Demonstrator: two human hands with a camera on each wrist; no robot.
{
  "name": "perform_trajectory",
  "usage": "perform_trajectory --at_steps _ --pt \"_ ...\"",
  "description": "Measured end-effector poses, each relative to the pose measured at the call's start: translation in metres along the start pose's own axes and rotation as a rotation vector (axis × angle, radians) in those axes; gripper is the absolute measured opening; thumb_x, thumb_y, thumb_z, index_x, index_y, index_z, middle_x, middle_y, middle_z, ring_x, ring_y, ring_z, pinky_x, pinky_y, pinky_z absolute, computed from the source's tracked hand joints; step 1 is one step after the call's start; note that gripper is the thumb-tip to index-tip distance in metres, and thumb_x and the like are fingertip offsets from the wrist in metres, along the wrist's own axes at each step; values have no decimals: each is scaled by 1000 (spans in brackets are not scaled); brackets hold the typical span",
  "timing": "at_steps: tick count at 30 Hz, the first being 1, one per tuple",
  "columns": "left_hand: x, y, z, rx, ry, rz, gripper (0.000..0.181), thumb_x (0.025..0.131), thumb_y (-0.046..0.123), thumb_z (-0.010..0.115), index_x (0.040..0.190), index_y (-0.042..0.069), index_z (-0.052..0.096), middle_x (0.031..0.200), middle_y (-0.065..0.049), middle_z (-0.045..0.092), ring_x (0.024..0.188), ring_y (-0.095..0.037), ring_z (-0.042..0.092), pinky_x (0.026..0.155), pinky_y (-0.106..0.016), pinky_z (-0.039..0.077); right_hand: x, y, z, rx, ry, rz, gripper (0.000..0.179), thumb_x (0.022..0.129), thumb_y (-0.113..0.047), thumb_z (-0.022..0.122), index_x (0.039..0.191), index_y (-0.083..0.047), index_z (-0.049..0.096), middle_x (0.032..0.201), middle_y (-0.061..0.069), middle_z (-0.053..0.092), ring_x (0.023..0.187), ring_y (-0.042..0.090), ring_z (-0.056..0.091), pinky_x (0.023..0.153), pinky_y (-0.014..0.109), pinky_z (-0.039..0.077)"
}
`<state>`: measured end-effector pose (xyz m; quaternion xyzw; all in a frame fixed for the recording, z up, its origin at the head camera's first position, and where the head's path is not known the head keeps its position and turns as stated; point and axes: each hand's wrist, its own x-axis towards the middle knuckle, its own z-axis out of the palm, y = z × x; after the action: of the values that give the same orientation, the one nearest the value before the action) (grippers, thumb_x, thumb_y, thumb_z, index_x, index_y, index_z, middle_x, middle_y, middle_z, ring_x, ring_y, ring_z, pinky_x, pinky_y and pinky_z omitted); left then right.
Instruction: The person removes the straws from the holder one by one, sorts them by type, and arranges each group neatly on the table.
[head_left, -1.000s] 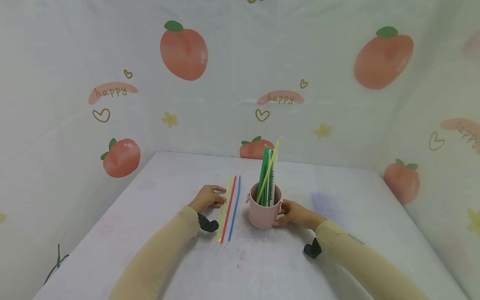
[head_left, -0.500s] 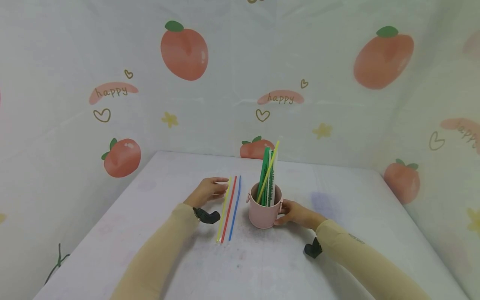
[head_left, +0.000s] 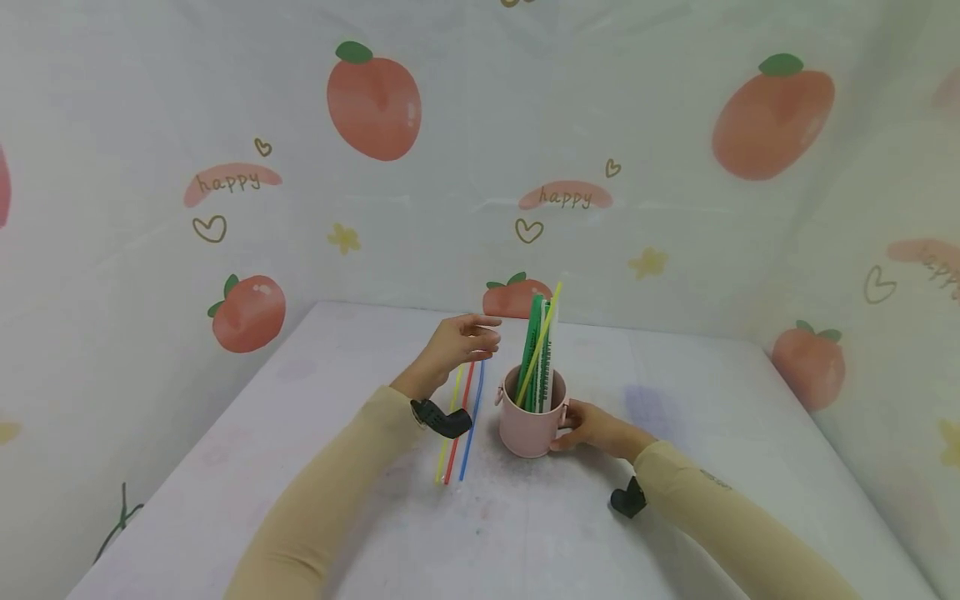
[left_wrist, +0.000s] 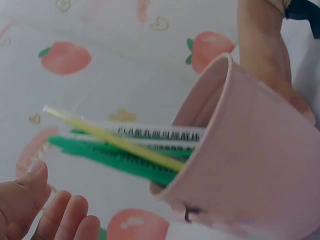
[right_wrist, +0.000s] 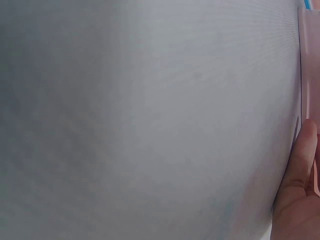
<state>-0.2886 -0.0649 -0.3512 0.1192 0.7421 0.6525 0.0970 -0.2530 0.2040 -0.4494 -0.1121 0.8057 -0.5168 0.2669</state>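
Observation:
A small pink bucket (head_left: 525, 433) stands upright on the table. My right hand (head_left: 600, 429) holds it at its right side, thumb low on the wall, fingers by the ring handle. Inside lean several green and white printed sticks (left_wrist: 115, 157) and a yellow straw (left_wrist: 125, 141). My left hand (head_left: 463, 343) is raised left of the stick tops, fingers loosely extended and apart from them, with nothing held. Below it lie three thin straws side by side: yellow (head_left: 440, 462), red (head_left: 450, 462) and blue (head_left: 466, 454). The left forearm and wrist strap partly cover them.
The white table (head_left: 360, 533) runs back to a white curtain (head_left: 450, 233) printed with fruit. A dark wrist strap (head_left: 628, 498) hangs under the right wrist. A dark green cord (head_left: 118, 521) shows at the left edge.
My left hand has left the yellow straw's side and moved up and right, toward the stick tops. The right hand and bucket have stayed in place.

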Motion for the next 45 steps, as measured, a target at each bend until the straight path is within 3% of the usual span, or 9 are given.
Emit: perform_trajectory --at_steps 8,18,26,34,45 --pt "7 11 27 59 4 81 34 90 11 70 123 5 64 111 -15 65 98 -23 66 88 -35 57 0 0 0 11 14 28 69 81 -11 79 139 0 44 129 15 56 119 28 47 111 53 32" --pt "11 11 46 185 34 99 30 86 11 74 115 7 69 105 -12 68 94 -23 65 77 -31 59 2 3 0 19 1 17 71 81 -13 79 140 1 42 131 16 55 120 28 48 112 53 32" --pt "16 5 56 287 76 98 24 84 10 76 107 8 72 94 -9 70 87 -18 65 68 -26 59 2 4 -1 14 -27 -34 70 82 -11 78 140 3 42 131 17 56 119 26 51 110 48 35" --pt "18 0 62 352 95 106 20 82 9 77 101 7 72 89 -9 70 75 -16 65 63 -25 58 2 2 0 2 -21 -17 69 82 -12 78 140 2 42 133 18 55 121 28 50 111 52 34" --pt "17 7 65 423 90 79 17 81 12 79 96 9 70 86 -5 70 63 -14 66 60 -25 57 3 3 -3 2 -22 -1 70 81 -13 78 140 2 43 135 18 53 126 31 46 113 54 30"
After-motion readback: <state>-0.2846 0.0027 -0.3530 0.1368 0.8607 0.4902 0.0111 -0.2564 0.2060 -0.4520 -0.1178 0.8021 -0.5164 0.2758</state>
